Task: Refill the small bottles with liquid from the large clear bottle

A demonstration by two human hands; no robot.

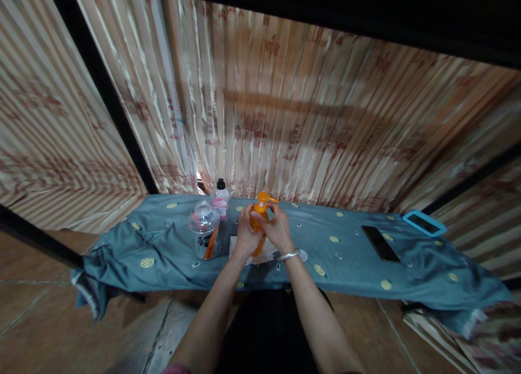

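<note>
An orange pump bottle (258,245) stands roughly upright in front of me, its pump head (264,197) pointing right. Around its left side is my left hand (246,230), fingers closed on the body. From the right, my right hand (279,227) grips the bottle near its neck, and a silver bracelet (288,255) circles that wrist. Beneath the bottle lies a whitish paper or cloth (266,253), partly covered by the hands. To the left stand a clear plastic container (203,235) with an orange strip inside and a clear bottle (220,200) with a black cap and pink label.
A teal cloth with yellow pineapple prints (325,254) covers the table. On its right side lie a black phone (380,243) and a blue-framed device (424,223). Striped curtains (260,119) hang behind, with dark posts (106,92) at the sides.
</note>
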